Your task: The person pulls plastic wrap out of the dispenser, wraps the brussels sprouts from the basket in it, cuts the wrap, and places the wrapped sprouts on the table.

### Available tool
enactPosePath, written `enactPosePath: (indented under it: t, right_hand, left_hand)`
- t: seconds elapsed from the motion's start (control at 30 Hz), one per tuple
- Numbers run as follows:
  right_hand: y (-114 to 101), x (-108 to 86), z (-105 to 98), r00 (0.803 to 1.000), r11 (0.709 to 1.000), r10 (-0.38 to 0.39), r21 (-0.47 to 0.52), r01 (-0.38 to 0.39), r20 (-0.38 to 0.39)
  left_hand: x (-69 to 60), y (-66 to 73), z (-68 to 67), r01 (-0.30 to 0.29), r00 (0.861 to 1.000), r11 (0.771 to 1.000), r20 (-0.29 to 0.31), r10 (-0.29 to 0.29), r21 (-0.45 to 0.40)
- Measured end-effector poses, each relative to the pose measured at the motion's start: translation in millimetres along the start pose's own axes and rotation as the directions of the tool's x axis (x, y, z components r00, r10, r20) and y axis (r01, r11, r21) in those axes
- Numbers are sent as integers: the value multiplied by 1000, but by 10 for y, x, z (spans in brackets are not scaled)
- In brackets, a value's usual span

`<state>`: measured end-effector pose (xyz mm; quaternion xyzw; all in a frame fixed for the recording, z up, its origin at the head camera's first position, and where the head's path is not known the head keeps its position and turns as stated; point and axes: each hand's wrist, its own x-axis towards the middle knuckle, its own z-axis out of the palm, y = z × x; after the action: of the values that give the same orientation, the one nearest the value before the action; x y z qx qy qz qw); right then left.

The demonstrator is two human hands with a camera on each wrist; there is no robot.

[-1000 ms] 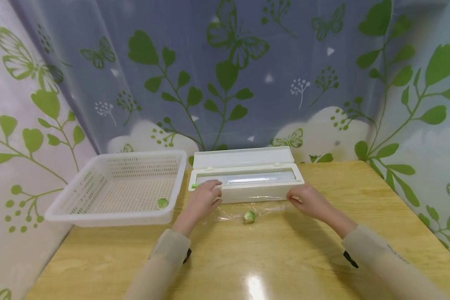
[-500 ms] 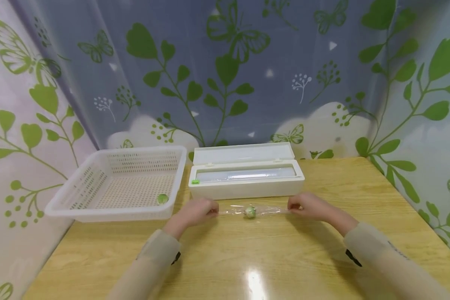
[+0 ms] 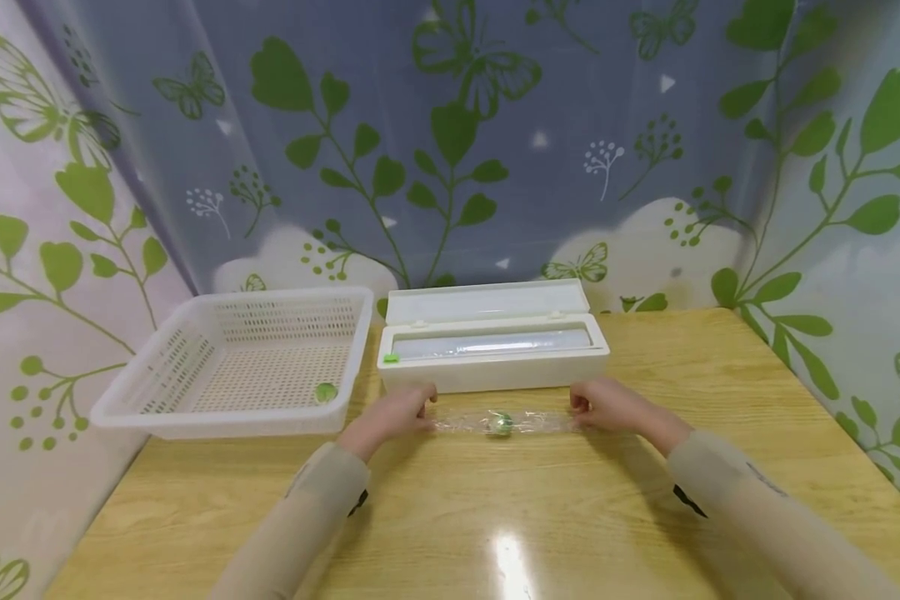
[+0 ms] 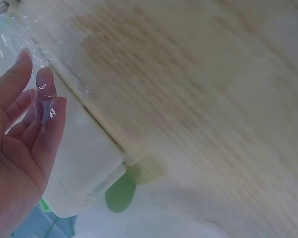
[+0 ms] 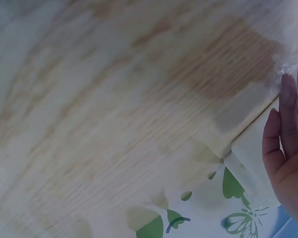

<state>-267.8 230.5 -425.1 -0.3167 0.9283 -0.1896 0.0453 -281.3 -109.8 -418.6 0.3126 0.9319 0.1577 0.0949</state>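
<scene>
In the head view, a small green-and-white sprout (image 3: pixel 501 424) lies within a strip of clear plastic film (image 3: pixel 461 422) in front of the white box. My left hand (image 3: pixel 393 417) is at the film's left end; in the left wrist view the thumb and fingers of that hand (image 4: pixel 25 124) stand apart, with film (image 4: pixel 45 101) clinging to the fingertips. At the right end, my right hand (image 3: pixel 611 406) pinches the film with curled fingers. Film also shows at the fingertips of this hand (image 5: pixel 290 134) in the right wrist view, partly cut off by the frame.
The long white box (image 3: pixel 495 372) has its lid (image 3: pixel 487 302) raised, a film roll (image 3: pixel 495 343) inside and a green piece (image 3: pixel 391 358) at its left. A white basket (image 3: pixel 232 421) on the left holds another sprout (image 3: pixel 326 392). Patterned curtain (image 3: pixel 540 183) stands behind the wooden table (image 3: pixel 435 517).
Both hands first came nearer the body, drawing the film away from the box. Since then the left thumb and fingers have parted, and the film strip looks wider and looser around the sprout.
</scene>
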Motion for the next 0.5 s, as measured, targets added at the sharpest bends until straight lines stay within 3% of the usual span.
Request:
enactPosePath:
  t: [0.3,0.5]
  right_hand:
    - [17,-10,48,997,998,-68,-10,68,21]
    - [12,-37,112,994,989,-99,-111,93,-52]
  left_hand:
    - [-33,-53,45,-70,997,990,-7,72,125]
    - [-83,-68,77,-79,997,984,1,80,158]
